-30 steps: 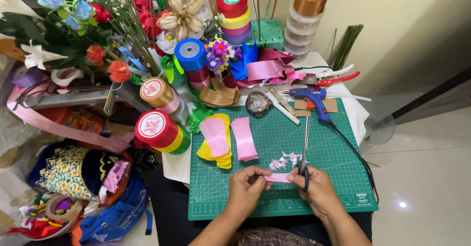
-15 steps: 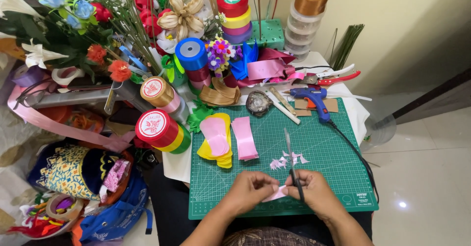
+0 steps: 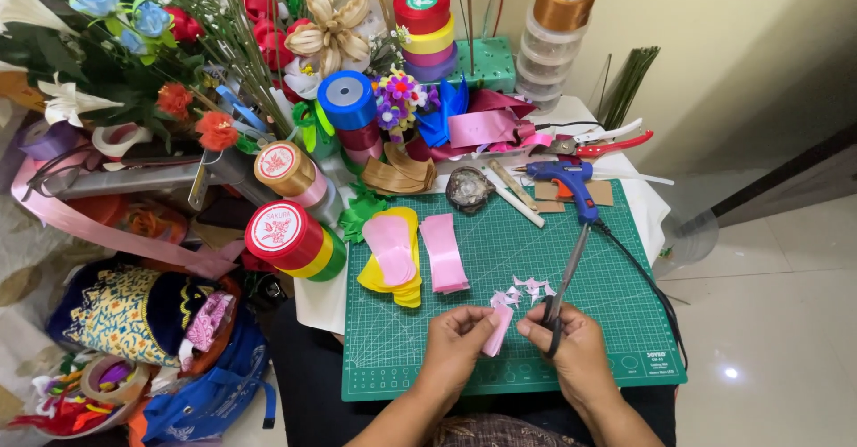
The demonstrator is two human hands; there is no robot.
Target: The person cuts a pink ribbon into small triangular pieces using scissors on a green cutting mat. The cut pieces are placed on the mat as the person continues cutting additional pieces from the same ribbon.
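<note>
**Ribbon trimming at the cutting mat, scissors in play**

While the left hand [image 3: 460,335] pinches a small strip of pink ribbon [image 3: 496,329] between thumb and fingertips, the right hand [image 3: 571,344] is wrapped around the handles of a pair of scissors [image 3: 561,295], blades pointing up and away toward the top of the frame. Both hands sit low in the centre of the frame, just over the near edge of the green cutting mat [image 3: 616,277]. The strip hangs tilted, its upper end near the scissor hand.

My read is that this is the shaping step — snipping the end of the strip. Just above the hands lies a scatter of tiny pink offcuts [image 3: 527,288], which fits that. I can't tell if the blades are parted or closed; they look like one thin line from here. The next cut would call for turning the strip's end into the blades and keeping the pinch firm so the slippery ribbon doesn't twist.

Pose-wise, both forearms come in from the bottom edge, wrists angled inward, knuckles up, hands nearly touching.

Further up the mat, left of centre, there's a stack of pink and yellow cut pieces [image 3: 393,251] and a folded pink strip [image 3: 444,252] beside it. A blue glue gun [image 3: 571,184] rests at the mat's upper right, and ribbon spools [image 3: 290,237] crowd the left.
</note>
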